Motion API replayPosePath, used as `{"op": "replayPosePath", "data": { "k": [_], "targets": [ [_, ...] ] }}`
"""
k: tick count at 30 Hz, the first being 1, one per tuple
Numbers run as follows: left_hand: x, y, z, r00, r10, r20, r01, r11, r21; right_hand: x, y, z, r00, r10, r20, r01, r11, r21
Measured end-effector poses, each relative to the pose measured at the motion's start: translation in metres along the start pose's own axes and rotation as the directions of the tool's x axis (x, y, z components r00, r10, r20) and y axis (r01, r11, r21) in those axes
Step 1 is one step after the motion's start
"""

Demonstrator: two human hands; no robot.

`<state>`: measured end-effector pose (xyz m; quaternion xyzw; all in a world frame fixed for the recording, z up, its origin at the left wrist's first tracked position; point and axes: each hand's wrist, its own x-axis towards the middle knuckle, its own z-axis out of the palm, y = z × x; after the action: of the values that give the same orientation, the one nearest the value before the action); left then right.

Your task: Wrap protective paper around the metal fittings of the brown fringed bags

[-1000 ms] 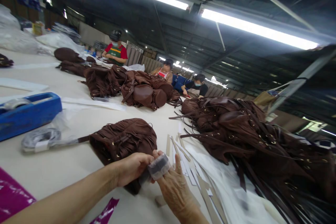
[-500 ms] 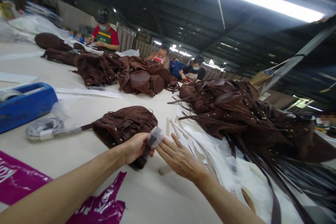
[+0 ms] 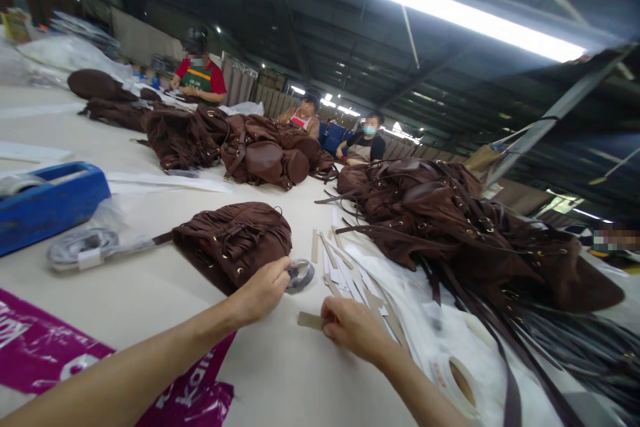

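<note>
My left hand [image 3: 263,290] is closed on a small wrapped bundle [image 3: 300,275], pressed against the near edge of a brown fringed bag [image 3: 233,240] lying on the table. My right hand [image 3: 350,327] is closed in a pinch on a small flat cardboard strip [image 3: 310,320] lying on the table just below the bundle. More pale strips [image 3: 340,267] are scattered beside the bag, to the right of my left hand.
A large heap of brown bags and straps [image 3: 450,227] fills the right. More brown bags [image 3: 250,147] lie further back. A blue tape dispenser [image 3: 47,200], a wrapped strap [image 3: 83,247], a magenta plastic bag [image 3: 60,353] and a tape roll [image 3: 455,380] lie nearby. Three people sit at the far side.
Both hands dropped to the table. The left brought the wrapped bundle down against the bag; the right went from open fingers to pinching a cardboard strip.
</note>
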<state>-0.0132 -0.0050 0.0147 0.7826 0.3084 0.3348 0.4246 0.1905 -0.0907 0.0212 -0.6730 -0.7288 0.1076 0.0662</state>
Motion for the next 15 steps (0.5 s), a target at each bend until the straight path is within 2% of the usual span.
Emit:
{"op": "replayPosePath", "data": {
  "k": [2, 3, 4, 6, 7, 8, 9, 13, 15],
  "targets": [
    [-0.005, 0.003, 0.002, 1.0, -0.007, -0.025, 0.01, 0.99, 0.142, 0.0, 0.0, -0.01, 0.999, 0.048, -0.013, -0.046, 0.991, 0.122],
    [-0.007, 0.004, 0.005, 0.999, -0.014, -0.04, 0.023, 0.972, 0.234, -0.002, -0.001, -0.014, 0.994, 0.106, -0.012, -0.098, 0.955, 0.279],
    [-0.009, 0.005, 0.008, 0.998, -0.019, -0.055, 0.037, 0.942, 0.333, -0.006, -0.002, -0.018, 0.985, 0.172, 0.007, -0.154, 0.864, 0.478],
    [-0.011, 0.006, 0.016, 0.998, -0.008, -0.064, 0.04, 0.857, 0.514, -0.019, -0.007, -0.024, 0.959, 0.252, 0.128, -0.246, 0.525, 0.815],
    [-0.012, 0.006, 0.021, 0.999, 0.005, -0.051, 0.026, 0.814, 0.581, -0.026, -0.011, -0.024, 0.947, 0.247, 0.203, -0.285, 0.365, 0.886],
    [-0.012, 0.006, 0.026, 0.999, 0.025, -0.03, 0.0, 0.777, 0.63, -0.033, -0.016, -0.022, 0.939, 0.225, 0.262, -0.319, 0.277, 0.906],
    [-0.011, 0.005, 0.031, 0.999, 0.046, -0.006, -0.03, 0.748, 0.663, -0.038, -0.02, -0.019, 0.927, 0.215, 0.308, -0.355, 0.237, 0.904],
    [-0.008, -0.001, 0.045, 0.988, 0.141, 0.061, -0.14, 0.66, 0.738, -0.047, -0.038, 0.007, 0.882, 0.287, 0.373, -0.435, 0.195, 0.879],
    [-0.007, -0.004, 0.048, 0.979, 0.185, 0.085, -0.183, 0.62, 0.763, -0.047, -0.045, 0.019, 0.847, 0.349, 0.402, -0.468, 0.127, 0.875]
  ]
}}
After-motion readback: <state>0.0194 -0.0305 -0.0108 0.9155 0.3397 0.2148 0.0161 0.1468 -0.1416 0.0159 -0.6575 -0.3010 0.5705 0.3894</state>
